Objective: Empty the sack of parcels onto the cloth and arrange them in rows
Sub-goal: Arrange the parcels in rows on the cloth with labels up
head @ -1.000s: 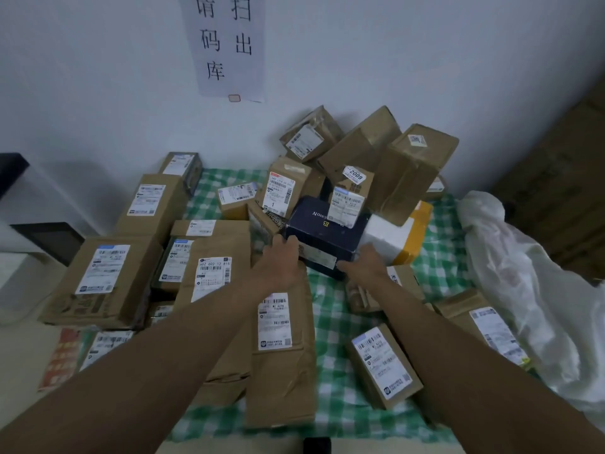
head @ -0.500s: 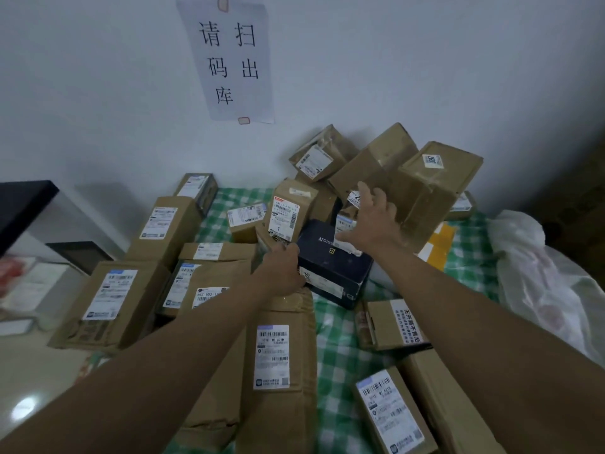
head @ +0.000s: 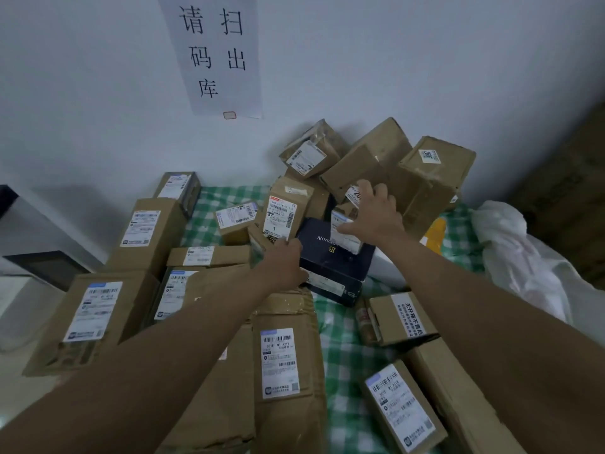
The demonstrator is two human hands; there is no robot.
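Observation:
A green-checked cloth (head: pixel 343 358) is covered with brown cardboard parcels. Several lie side by side at the left (head: pixel 144 237), and a loose heap leans on the wall at the back (head: pixel 370 158). In the middle a dark navy box (head: pixel 330 260) rests tilted on the pile. My left hand (head: pixel 283 265) grips its near left edge, fingertips hidden behind it. My right hand (head: pixel 376 214) spans a small labelled parcel (head: pixel 343 224) standing on the navy box, thumb on its label side and fingers over its top. The white sack (head: pixel 523 257) lies crumpled at the right.
A paper sign (head: pixel 219 54) hangs on the white wall. A long brown parcel (head: pixel 284 371) and a labelled box (head: pixel 402 404) lie under my forearms. A yellow and white package (head: pixel 432 231) sits behind the navy box. A dark shelf edge (head: pixel 42 267) is at the left.
My right hand left the front of the navy box and rose onto the small parcel on top of it. My left hand stayed at the box's left edge. The view tilted upward.

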